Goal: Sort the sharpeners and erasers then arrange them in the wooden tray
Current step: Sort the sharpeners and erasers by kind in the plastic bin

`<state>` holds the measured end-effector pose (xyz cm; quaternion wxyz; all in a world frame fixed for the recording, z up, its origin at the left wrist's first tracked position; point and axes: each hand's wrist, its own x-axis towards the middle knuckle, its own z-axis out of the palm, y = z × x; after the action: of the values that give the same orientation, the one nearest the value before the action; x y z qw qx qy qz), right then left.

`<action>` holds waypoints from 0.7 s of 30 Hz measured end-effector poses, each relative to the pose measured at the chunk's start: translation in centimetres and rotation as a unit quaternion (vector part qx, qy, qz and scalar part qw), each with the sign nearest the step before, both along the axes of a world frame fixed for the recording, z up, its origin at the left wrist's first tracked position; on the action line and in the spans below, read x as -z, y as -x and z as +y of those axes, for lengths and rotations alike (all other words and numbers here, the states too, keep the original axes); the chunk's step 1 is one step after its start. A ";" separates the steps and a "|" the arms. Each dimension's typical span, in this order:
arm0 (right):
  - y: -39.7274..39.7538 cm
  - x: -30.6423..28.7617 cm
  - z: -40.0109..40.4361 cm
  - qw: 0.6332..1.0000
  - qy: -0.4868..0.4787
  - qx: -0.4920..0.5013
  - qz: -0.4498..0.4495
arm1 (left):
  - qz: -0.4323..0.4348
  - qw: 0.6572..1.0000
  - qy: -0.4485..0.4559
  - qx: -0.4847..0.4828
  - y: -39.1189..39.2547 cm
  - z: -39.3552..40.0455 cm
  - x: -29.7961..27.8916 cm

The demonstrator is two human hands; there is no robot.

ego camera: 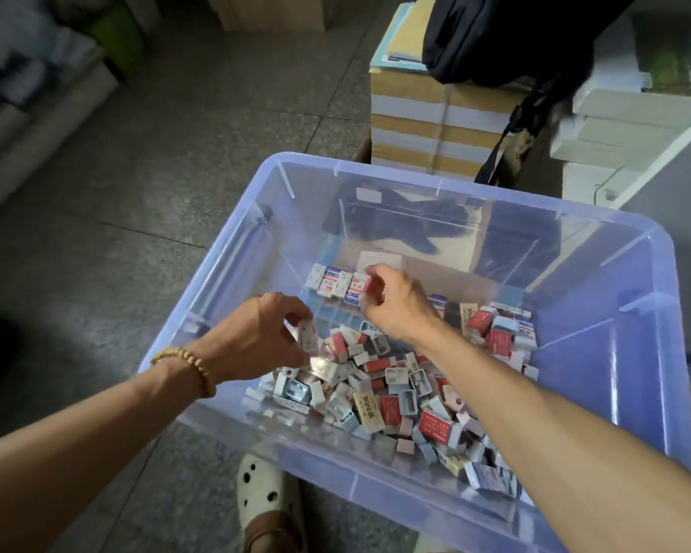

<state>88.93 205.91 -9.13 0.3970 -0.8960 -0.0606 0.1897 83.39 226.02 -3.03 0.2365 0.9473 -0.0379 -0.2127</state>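
Note:
A clear bluish plastic bin (pixel 635 393) holds a loose heap of erasers and sharpeners (pixel 391 397) in white, red and blue wrappers. Along its far inner side, a short row of erasers (pixel 332 282) stands side by side. My left hand (pixel 262 335) is inside the bin at the left, fingers closed on a white eraser (pixel 309 334). My right hand (pixel 395 301) hovers by the end of the row, fingers pinching a small red-and-white eraser (pixel 372 291). No wooden tray is in view.
The bin rests above a grey tiled floor (pixel 136 173). Stacks of paper packs (pixel 435 121) with a black bag (pixel 507 37) on top stand behind it. My foot in a white sandal (pixel 266 496) is below the bin's near rim.

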 end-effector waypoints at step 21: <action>-3.6 8.4 4.9 0.972 0.009 -0.083 -0.218 | 0.049 0.997 0.026 -0.061 0.0 0.2 1.0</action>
<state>92.57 210.77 -17.50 0.3490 -0.9111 -0.2181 0.0230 83.42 226.18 -4.02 0.2748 0.9299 0.0263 -0.2430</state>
